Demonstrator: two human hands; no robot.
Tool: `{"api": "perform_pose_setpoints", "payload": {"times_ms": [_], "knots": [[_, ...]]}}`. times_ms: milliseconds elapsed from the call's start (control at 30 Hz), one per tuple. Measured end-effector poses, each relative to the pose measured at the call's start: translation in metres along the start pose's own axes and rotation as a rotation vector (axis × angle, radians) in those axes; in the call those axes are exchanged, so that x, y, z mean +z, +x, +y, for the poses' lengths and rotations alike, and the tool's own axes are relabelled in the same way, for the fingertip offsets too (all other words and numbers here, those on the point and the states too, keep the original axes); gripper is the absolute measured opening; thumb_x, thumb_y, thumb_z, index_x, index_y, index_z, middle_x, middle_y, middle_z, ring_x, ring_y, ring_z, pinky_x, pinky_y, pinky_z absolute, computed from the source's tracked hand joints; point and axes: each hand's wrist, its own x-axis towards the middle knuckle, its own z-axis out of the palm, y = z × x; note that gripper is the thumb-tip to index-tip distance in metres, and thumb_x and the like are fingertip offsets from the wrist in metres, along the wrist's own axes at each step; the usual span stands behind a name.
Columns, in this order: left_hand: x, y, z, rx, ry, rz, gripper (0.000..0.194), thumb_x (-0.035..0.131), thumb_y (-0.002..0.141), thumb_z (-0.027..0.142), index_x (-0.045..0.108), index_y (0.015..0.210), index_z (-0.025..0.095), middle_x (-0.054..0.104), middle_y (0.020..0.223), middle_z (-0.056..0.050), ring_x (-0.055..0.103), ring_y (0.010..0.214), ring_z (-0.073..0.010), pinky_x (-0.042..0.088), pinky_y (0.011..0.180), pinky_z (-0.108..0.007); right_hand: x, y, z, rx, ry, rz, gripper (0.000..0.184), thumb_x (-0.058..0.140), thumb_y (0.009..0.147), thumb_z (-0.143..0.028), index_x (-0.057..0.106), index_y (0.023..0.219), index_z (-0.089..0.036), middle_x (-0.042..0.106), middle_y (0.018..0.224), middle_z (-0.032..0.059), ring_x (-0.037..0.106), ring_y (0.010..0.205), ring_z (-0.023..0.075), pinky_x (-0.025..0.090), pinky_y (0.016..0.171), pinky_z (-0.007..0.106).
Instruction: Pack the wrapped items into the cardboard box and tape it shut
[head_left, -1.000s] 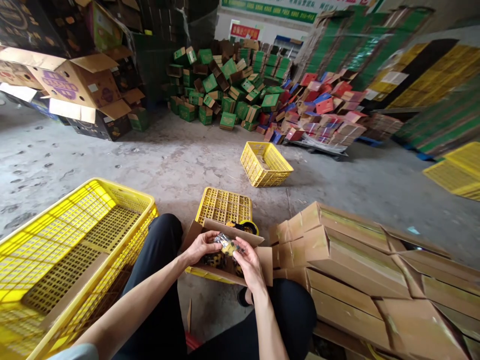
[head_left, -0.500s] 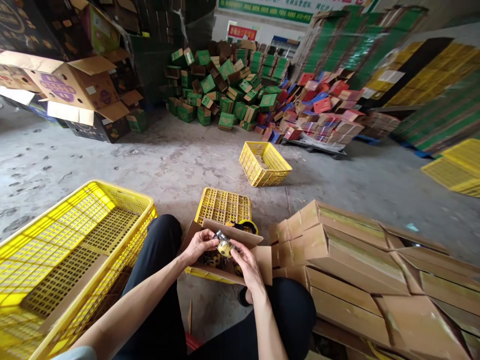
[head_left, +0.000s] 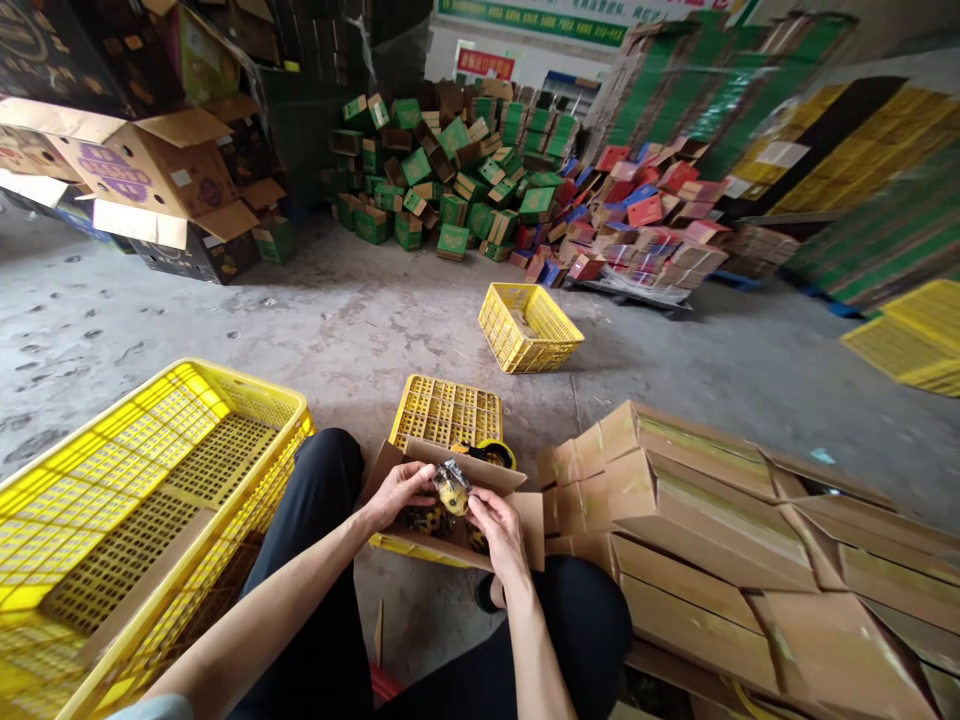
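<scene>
Between my two hands, over an open cardboard box, is a yellow, roundish, fruit-like piece in a clear and dark plastic wrapper (head_left: 452, 492). My left hand (head_left: 399, 495) pinches the wrapper's left side with thumb and fingertips. At the lower right edge, the fingers of my right hand (head_left: 498, 528) close on the same piece. The cardboard box (head_left: 529, 522) has its flaps up and holds several similar wrapped yellow pieces (head_left: 424, 519), partly hidden by my hands. It rests on an upturned yellow crate (head_left: 442, 402). A yellow-and-black tape dispenser (head_left: 491, 453) lies behind the box.
A large yellow crate (head_left: 289, 405) with a cardboard strip inside stands on my left. Flattened cartons (head_left: 712, 510) are stacked on my right. A smaller yellow crate (head_left: 529, 345) sits ahead on the concrete floor. Green boxes (head_left: 450, 205) and red boxes (head_left: 645, 210) are heaped farther back.
The wrapped piece has turned in my fingers and shifted slightly right, so more of its yellow face shows. My right hand has moved a little right and down.
</scene>
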Motion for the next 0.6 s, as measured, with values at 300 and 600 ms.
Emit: {"api": "perform_pose_setpoints", "payload": {"times_ms": [300, 600], "knots": [[0.0015, -0.0018, -0.0040, 0.042, 0.131, -0.201, 0.061, 0.097, 0.071, 0.053, 0.075, 0.116, 0.017, 0.076, 0.116, -0.011, 0.072, 0.104, -0.0278, 0.056, 0.087, -0.034, -0.0001, 0.0004, 0.0021, -0.024, -0.045, -0.019, 0.046, 0.089, 0.073, -0.064, 0.080, 0.098, -0.026, 0.082, 0.106, 0.0063, 0.076, 0.102, 0.0309, 0.060, 0.096, 0.046], [-0.0019, 0.0030, -0.0101, 0.123, 0.227, -0.164, 0.053, 0.097, 0.070, 0.051, 0.076, 0.104, 0.015, 0.077, 0.103, -0.008, 0.072, 0.090, -0.0225, 0.053, 0.083, -0.031, 0.0035, 0.0042, 0.0020, -0.083, -0.043, -0.049, 0.062, 0.091, 0.074, -0.056, 0.075, 0.129, -0.031, 0.076, 0.130, 0.0078, 0.071, 0.122, 0.0320, 0.056, 0.106, 0.046]]}}
